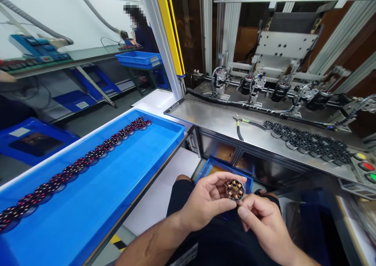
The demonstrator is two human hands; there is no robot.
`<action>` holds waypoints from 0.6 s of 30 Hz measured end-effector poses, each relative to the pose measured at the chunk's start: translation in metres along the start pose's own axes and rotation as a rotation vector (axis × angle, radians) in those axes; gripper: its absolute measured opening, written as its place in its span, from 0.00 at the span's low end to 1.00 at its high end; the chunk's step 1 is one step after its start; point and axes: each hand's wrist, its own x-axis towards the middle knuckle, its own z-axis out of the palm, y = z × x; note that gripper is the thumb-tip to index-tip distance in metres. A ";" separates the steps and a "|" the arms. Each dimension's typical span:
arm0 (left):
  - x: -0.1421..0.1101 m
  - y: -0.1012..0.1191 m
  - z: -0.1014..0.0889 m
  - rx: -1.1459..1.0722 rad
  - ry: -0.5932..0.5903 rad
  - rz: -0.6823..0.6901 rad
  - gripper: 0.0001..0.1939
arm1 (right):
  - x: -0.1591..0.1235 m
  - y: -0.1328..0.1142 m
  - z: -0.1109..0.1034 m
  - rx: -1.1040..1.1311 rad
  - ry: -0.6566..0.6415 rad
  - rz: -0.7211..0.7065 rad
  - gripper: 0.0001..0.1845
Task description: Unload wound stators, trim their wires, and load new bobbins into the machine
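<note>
My left hand (207, 197) holds a small round motor stator (235, 190) by its rim, between thumb and fingers. Copper windings ring the inside of the stator, and a thin wire sticks out at its upper left. Just below the stator's lower right edge, my right hand (260, 216) has thumb and forefinger pinched together. What that pinch holds is too small to make out, and the fingertips come close to or touch the rim. Both hands are over my lap, in front of the metal bench.
A blue tray (117, 180) at left carries a long row of wound stators (85, 162). On the metal bench (205, 119) lie cutting pliers (245, 123) and many black stator cores (311, 141). Behind stands a winding machine (282, 62); push buttons (367, 166) are at right. A person (143, 31) sits far back.
</note>
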 end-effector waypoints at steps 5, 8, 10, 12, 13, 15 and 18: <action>-0.002 -0.007 0.005 0.297 0.135 0.160 0.23 | -0.001 0.003 0.000 -0.082 0.119 -0.139 0.14; -0.004 -0.008 0.005 0.684 0.143 0.449 0.25 | -0.003 0.001 -0.002 0.002 0.199 -0.256 0.11; -0.006 -0.008 0.006 0.812 0.106 0.568 0.30 | -0.004 -0.001 0.000 0.060 0.205 -0.274 0.10; -0.007 -0.009 0.007 0.805 0.092 0.601 0.31 | -0.004 -0.002 0.005 0.100 0.199 -0.258 0.07; -0.007 -0.009 0.008 0.754 0.099 0.580 0.30 | -0.004 -0.002 0.008 0.118 0.220 -0.258 0.07; -0.007 -0.009 0.010 0.577 0.122 0.451 0.26 | -0.004 0.000 0.014 0.150 0.300 -0.269 0.09; -0.006 -0.008 0.011 0.295 0.120 0.180 0.22 | -0.004 0.006 0.020 0.182 0.380 -0.270 0.09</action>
